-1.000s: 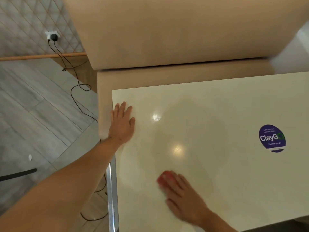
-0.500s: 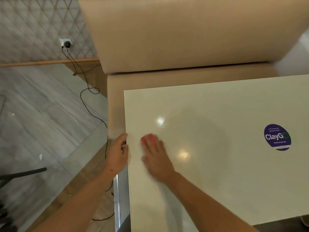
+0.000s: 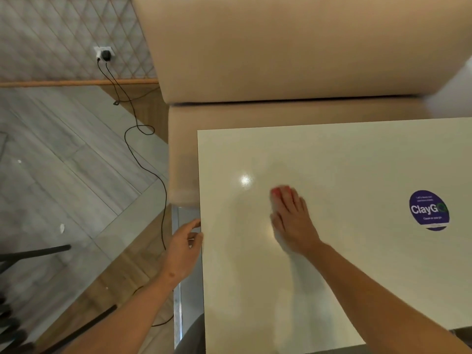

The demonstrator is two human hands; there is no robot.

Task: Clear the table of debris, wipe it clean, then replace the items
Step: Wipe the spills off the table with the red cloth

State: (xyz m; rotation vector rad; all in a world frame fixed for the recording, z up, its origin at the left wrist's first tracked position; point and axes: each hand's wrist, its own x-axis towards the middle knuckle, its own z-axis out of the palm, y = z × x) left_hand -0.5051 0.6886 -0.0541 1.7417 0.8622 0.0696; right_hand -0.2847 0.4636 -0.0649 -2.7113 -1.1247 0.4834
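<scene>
The right hand is lying flat on the cream bench, fingers straight and together, pressing down on a red cloth that's peeking out past the fingertips, roughly mid-bench. The left hand is sitting at the bench's left edge, fingers loosely curled against the rim; can't tell if it's really gripping. A round purple ClayGo sticker is showing well off to the right. A tan padded seat is sitting behind the bench.

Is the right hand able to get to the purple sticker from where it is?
Probably yes. The right hand presses a cloth flat on the table, and only bare tabletop lies between it and the purple sticker.
</scene>
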